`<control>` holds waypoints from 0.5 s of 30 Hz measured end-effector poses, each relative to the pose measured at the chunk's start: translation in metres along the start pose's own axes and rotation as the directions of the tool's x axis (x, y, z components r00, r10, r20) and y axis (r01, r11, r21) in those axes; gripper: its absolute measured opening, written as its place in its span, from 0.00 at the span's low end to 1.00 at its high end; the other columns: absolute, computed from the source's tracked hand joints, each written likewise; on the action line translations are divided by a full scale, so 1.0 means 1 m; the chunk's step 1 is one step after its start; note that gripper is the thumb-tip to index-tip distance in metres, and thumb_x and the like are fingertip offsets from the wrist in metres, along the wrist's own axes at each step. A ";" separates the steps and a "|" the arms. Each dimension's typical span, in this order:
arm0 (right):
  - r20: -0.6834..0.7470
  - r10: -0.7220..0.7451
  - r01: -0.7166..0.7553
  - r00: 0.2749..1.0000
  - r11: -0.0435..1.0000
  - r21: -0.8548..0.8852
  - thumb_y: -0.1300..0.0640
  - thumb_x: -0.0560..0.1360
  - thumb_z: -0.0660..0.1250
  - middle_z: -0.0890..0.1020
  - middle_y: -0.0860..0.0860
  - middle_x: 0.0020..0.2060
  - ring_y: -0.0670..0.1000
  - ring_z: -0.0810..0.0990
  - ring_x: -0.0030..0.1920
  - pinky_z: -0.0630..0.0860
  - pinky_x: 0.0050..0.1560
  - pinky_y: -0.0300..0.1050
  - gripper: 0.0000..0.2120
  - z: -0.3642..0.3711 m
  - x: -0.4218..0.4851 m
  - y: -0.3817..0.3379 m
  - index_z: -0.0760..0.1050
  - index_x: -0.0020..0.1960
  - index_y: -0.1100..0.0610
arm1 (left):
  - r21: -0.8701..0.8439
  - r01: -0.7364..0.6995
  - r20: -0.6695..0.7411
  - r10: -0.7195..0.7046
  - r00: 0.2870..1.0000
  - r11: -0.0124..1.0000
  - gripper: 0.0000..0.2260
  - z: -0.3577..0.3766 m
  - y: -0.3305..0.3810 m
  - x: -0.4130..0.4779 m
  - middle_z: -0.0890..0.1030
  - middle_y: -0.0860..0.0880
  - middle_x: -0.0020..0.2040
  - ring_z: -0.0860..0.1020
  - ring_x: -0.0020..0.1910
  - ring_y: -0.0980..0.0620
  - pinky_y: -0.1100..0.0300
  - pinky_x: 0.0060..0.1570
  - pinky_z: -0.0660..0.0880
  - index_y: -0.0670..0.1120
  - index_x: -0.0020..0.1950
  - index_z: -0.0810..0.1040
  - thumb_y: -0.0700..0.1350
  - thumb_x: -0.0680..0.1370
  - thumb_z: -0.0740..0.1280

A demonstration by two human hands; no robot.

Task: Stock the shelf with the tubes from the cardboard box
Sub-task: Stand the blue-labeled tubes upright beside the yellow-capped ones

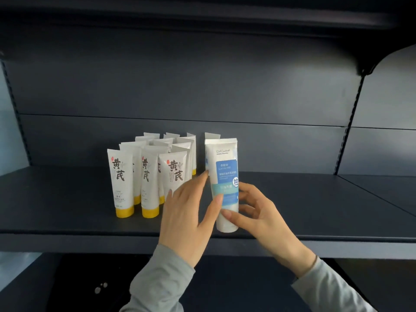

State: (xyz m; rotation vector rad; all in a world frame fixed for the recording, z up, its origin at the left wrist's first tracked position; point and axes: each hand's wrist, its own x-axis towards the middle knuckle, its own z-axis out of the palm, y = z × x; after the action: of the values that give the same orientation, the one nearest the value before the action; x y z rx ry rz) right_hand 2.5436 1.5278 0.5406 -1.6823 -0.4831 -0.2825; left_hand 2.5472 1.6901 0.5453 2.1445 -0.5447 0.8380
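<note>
Right hand [263, 212] curls thumb and fingers round the blue-labelled tube [225, 167]; left hand [186, 212] lays straight fingers and thumb against its side. The tube stands cap-down near the dark shelf's [67, 199] front edge. Just left, yellow-capped tubes [144, 172] cluster upright, with a dark back panel [202, 86] behind.

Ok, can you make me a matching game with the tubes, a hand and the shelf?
Things:
1. yellow-capped tubes
2. blue tube
3. right hand
4. shelf

Descriptions:
A. dark and flat
B. standing in rows on the left
C. gripping a tube low down
D. being held, white cap down

Pairs: 1-B, 2-D, 3-C, 4-A
</note>
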 end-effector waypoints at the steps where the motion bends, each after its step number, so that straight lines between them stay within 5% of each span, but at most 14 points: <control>1: -0.012 0.007 -0.007 1.000 1.000 0.008 0.53 0.68 0.74 0.82 0.46 0.52 0.48 0.83 0.50 0.78 0.49 0.38 0.23 -0.003 0.005 0.002 0.72 0.61 0.46 | 0.133 -0.034 0.005 0.033 0.999 0.991 0.25 -0.003 -0.003 -0.003 0.75 0.52 0.64 0.72 0.63 0.51 0.45 0.62 0.69 0.48 0.70 0.68 0.60 0.77 0.54; 7: -0.090 0.083 -0.077 0.992 0.994 0.074 0.60 0.71 0.73 0.82 0.51 0.51 0.51 0.83 0.50 0.79 0.42 0.39 0.20 -0.032 0.051 0.023 0.69 0.58 0.52 | 0.465 -0.066 0.131 0.005 0.991 0.883 0.30 -0.026 -0.030 -0.026 0.78 0.47 0.62 0.76 0.61 0.45 0.40 0.56 0.74 0.44 0.66 0.73 0.62 0.78 0.47; 15: -0.202 0.099 -0.129 0.974 0.981 -0.145 0.61 0.72 0.72 0.78 0.47 0.51 0.48 0.79 0.52 0.79 0.51 0.46 0.22 -0.062 0.142 0.075 0.63 0.58 0.51 | 0.642 0.025 0.145 -0.153 0.978 0.766 0.35 -0.038 -0.059 -0.047 0.81 0.44 0.57 0.79 0.56 0.41 0.37 0.51 0.74 0.42 0.61 0.78 0.64 0.78 0.42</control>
State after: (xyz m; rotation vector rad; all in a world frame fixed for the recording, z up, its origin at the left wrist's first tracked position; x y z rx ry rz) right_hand 2.7086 1.4809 0.5491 -1.8068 -0.2220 -0.4042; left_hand 2.5359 1.7619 0.5020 2.8784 -0.2537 0.8490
